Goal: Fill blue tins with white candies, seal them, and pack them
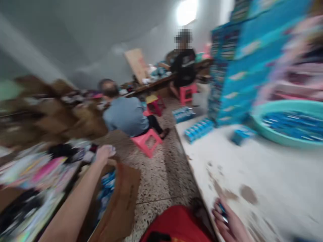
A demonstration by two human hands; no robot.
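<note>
The picture is smeared by motion. My left hand (104,153) reaches out over an open brown cardboard box (121,205) on the floor with blue packets (107,186) inside; its fingers are blurred. My right hand (225,220) rests at the near edge of the white table (264,188), fingers curled round a small blue thing that I cannot name. A row of small blue boxes (199,130) and a single blue box (239,136) lie further along the table.
A teal basin (285,139) of blue items and a tall stack of blue cartons (234,70) stand at the right. Two people sit on pink stools (147,141) ahead. Cluttered goods (37,171) lie at left, a red stool (176,225) below me.
</note>
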